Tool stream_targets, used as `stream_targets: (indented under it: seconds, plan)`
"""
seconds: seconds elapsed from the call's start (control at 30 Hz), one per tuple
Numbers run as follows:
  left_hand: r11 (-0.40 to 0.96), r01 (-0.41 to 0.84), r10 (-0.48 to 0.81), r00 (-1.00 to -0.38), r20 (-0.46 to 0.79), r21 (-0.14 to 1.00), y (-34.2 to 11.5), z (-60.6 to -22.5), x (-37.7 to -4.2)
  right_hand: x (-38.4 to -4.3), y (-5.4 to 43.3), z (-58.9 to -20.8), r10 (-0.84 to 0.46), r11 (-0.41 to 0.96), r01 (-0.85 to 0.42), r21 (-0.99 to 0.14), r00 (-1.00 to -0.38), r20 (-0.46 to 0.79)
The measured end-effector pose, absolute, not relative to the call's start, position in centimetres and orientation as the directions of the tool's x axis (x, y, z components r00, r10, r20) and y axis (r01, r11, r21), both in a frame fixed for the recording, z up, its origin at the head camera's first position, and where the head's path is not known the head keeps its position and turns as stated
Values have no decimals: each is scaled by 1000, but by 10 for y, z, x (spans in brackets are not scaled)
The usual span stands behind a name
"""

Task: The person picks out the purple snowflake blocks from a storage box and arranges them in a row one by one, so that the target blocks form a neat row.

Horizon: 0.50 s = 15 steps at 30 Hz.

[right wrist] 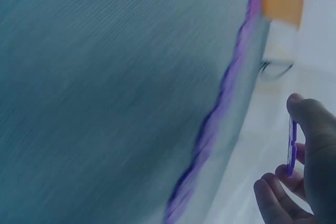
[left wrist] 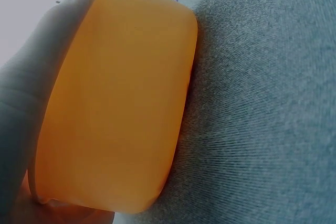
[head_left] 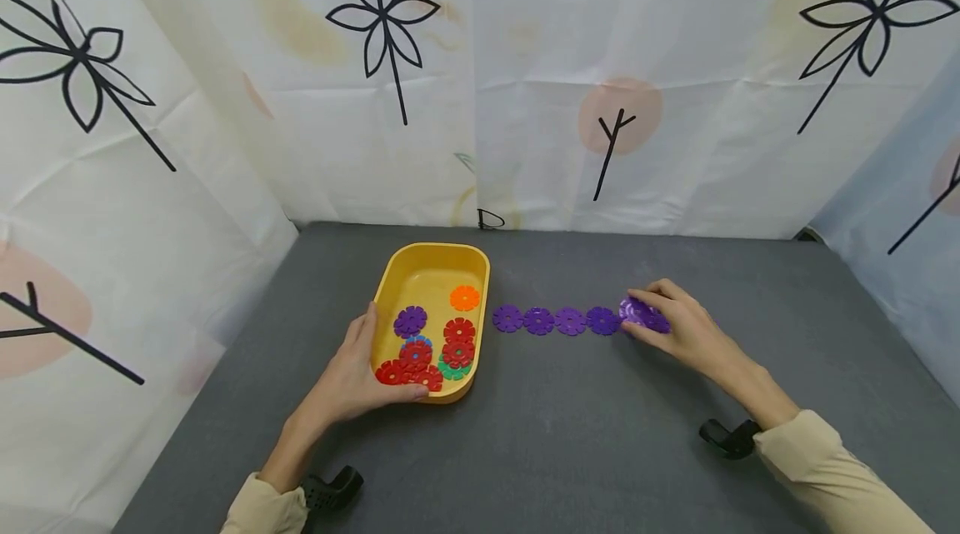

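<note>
My left hand (head_left: pixel 352 380) grips the near left corner of a yellow plastic tray (head_left: pixel 431 249), thumb along the near rim and fingers along the left side. The left wrist view shows the tray's outer wall (left wrist: pixel 121 98) close up beside the thumb (left wrist: pixel 39 72). A purple flower-shaped disc (right wrist: pixel 292 148) is pinched between thumb and fingers of my right hand (head_left: pixel 686 326), raised over the table. Below it, at the right end, is a straight row of purple flower discs (head_left: pixel 570 321) running out from the tray. Part of the held disc is hidden by the fingers.
Inside the tray lie several red discs (head_left: pixel 459 330), a purple one (head_left: pixel 410 321), an orange one (head_left: pixel 465 298), and partly covered green (head_left: pixel 454 371) and blue ones. The dark grey table (head_left: pixel 555 434) meets a white patterned curtain (head_left: pixel 540 142) at the back.
</note>
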<state>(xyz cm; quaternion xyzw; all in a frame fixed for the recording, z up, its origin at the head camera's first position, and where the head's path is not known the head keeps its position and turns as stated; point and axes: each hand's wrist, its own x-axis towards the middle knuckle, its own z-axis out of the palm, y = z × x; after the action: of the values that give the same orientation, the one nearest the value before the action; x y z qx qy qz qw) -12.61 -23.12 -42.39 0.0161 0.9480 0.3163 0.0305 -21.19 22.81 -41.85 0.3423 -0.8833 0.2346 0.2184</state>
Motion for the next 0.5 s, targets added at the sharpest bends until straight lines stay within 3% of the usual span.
stream_targets:
  seconds: [0.3, 0.5]
  plan:
    - [801, 15, 49, -998, -41, 599, -232, -424, -126, -215, 294, -431, -455, 750, -627, -211, -721, 523]
    - [800, -2, 42, -997, -60, 600, -231, -423, -126, -220, 333, -433, -411, 828, -524, -201, -810, 418]
